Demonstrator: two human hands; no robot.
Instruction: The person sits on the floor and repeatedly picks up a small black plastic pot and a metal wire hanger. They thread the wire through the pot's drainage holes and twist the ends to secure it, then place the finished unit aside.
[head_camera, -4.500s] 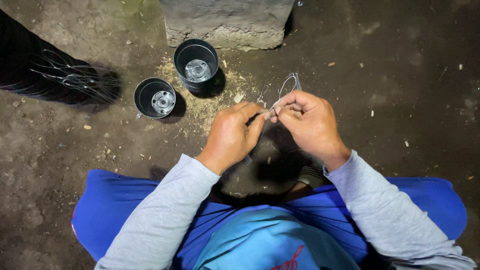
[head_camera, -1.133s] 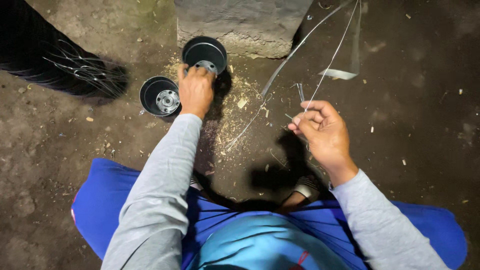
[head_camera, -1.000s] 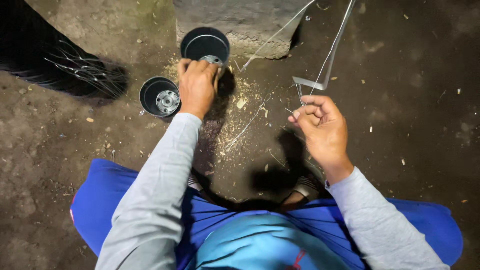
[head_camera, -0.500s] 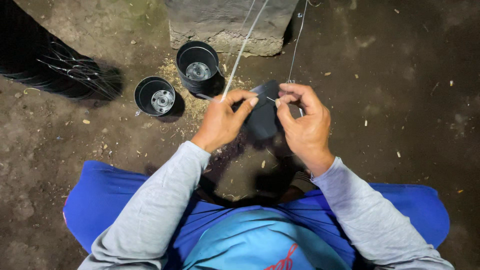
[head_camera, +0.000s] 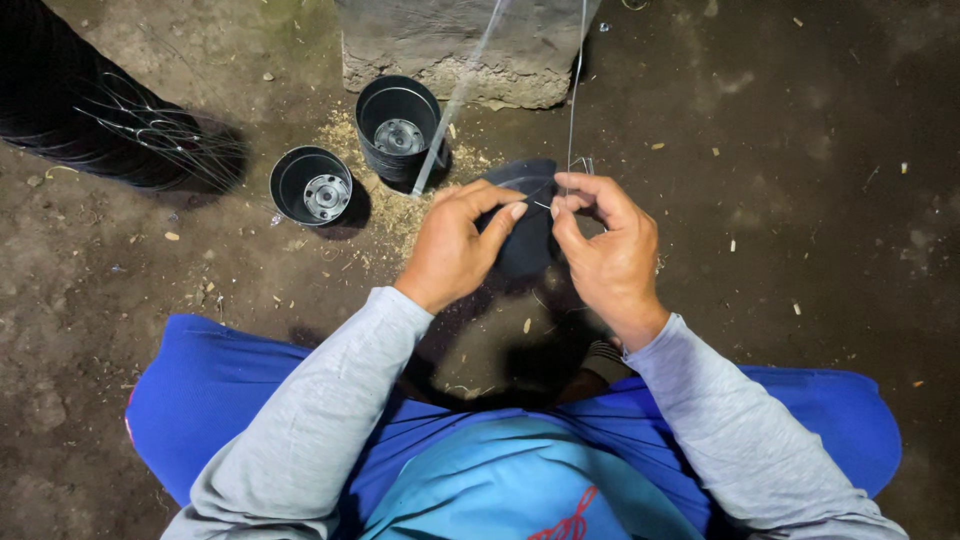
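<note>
The floor (head_camera: 820, 200) is bare, dark packed earth, strewn with small stones and pale chips. A rough grey concrete block (head_camera: 450, 45) stands at the top edge. Straw-coloured sawdust (head_camera: 375, 195) lies scattered just before it. A black heap (head_camera: 80, 110) fills the upper left corner. Light falls from above, bright in the middle and dim towards the edges.
</note>
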